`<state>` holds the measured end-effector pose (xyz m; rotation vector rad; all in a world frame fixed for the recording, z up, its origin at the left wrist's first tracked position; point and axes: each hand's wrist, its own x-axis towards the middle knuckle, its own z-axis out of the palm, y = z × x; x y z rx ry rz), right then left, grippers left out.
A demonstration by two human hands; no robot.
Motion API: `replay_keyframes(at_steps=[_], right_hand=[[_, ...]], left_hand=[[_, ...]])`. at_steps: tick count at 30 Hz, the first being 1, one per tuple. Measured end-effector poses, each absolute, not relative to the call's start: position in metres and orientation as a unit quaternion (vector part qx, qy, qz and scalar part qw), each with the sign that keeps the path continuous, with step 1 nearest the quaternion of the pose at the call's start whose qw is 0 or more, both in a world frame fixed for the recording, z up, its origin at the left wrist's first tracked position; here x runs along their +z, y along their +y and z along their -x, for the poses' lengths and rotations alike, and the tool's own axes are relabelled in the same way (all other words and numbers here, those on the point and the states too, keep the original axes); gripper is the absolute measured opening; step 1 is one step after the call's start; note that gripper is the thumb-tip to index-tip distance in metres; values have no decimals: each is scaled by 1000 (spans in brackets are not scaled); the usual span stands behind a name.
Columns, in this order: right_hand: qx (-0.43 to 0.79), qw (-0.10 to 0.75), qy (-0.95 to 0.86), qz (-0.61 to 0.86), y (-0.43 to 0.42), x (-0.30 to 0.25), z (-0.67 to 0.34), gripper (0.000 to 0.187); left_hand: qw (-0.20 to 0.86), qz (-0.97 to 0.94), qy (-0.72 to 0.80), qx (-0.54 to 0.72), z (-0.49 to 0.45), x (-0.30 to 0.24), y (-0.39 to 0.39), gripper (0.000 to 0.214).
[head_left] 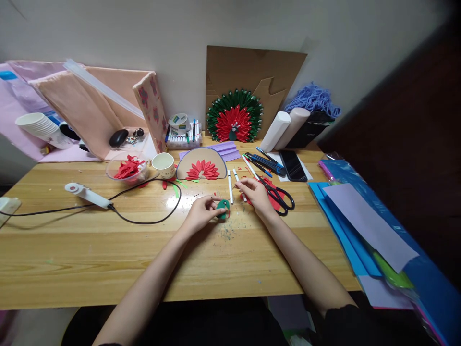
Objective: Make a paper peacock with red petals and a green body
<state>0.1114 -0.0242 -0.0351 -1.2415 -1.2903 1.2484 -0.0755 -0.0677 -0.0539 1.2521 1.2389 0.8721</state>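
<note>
My left hand (pixel 203 211) pinches a small green paper cutout (pixel 222 209) with a dark eye dot and a bit of red at its edge, just above the tabletop. To its right, my right hand (pixel 253 193) is raised with thumb and forefinger pressed together; whatever may be between them is too small to make out. Two white markers (pixel 230 186) lie between and behind the hands. Beyond my left hand is a semicircular cardboard piece (pixel 185 161) with a fan of red paper petals. Black-handled scissors (pixel 276 193) rest on red paper right of my right hand.
A glue gun (pixel 86 194) with a looping cord lies left, near a paper cup (pixel 163 165) and a bowl of red scraps (pixel 126 170). A finished paper peacock (pixel 235 117) leans on cardboard at the back. A phone (pixel 292 166) and coloured sheets (pixel 370 226) are on the right.
</note>
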Motion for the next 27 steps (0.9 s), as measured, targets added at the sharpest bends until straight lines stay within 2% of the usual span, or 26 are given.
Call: replay_keyframes(at_steps=[3,5,6,7,12,16,20,21,24,27], right_hand=[[522,461,-511,503,-23,-34,-114,29],[533,450,-513,501,-24,-33,-112,28],[538,443,-515,499,-26,-32,-111,28],[545,437,-517,496,-27,-33,-108,29],[575,409,-539,461,-38,-39,-93,28],[549,397,-573,461,-36,-41,-97,27],[400,393,-638,528,-16,-41,-118,25],[339,370,-659,560,-9,-41,-122,24],[183,232,-711,639,10,-47,-121,22],[126,172,-709,672,26,-52,-104,20]], left_hand=[[407,-615,585,337,80,-51,-68,40],[300,-636,607,370,80,-46,-70,33],[279,-637,604,390,79,-44,-71,29],[287,-631,593,409,78,-42,-72,25],[466,-544,543,439,67,-40,-74,26],[489,-509,544,454,66,-41,-72,26],[482,-497,557,460,68,-41,-72,24],[480,-495,559,461,68,-41,-72,24],[476,-491,563,464,67,-43,-71,22],[468,-490,569,467,68,-46,-70,24]])
